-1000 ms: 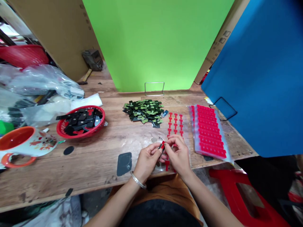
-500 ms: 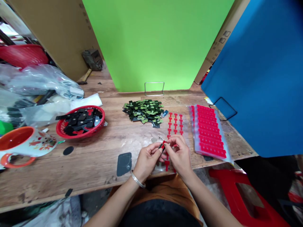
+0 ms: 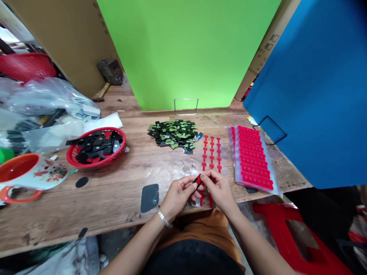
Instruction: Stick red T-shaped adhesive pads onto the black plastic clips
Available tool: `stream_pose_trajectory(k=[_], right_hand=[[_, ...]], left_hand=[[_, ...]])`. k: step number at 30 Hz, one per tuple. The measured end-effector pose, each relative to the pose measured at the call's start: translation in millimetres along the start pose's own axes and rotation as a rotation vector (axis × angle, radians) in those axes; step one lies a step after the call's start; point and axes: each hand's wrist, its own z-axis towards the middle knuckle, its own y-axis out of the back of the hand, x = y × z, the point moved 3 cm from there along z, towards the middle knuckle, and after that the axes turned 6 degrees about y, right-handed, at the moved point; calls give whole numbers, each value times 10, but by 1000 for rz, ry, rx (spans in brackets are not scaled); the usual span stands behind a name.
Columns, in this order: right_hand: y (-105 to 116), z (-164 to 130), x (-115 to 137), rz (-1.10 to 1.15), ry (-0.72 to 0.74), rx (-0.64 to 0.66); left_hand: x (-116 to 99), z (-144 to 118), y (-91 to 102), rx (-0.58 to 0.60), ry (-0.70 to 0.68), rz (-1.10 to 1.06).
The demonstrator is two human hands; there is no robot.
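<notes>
My left hand and my right hand meet at the near edge of the wooden table. Between their fingertips they pinch a small black piece with a red T-shaped sticker on it. Right under the hands lies a clear sheet of red T stickers. A pile of green-and-black pieces sits just beyond it. A silver bangle is on my left wrist.
A red basket with black pieces stands at the left, beside an orange-and-white mug. Stacked sheets of red stickers lie at the right. A grey pad is near my left hand. Green and blue boards stand behind; a red stool is low right.
Both hands have drawn slightly nearer to me and lower with the small piece still pinched between them. The view has shifted a little.
</notes>
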Motion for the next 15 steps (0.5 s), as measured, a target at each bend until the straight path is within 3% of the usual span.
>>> stream_pose_trajectory(k=[6, 12, 15], right_hand=[[16, 42, -117, 66, -142, 42], [-55, 9, -77, 49, -60, 16], [-139, -23, -123, 1, -35, -24]], left_hand=[[31, -2, 24, -13, 84, -58], [23, -23, 12, 66, 49, -39], [70, -10, 49, 13, 31, -10]])
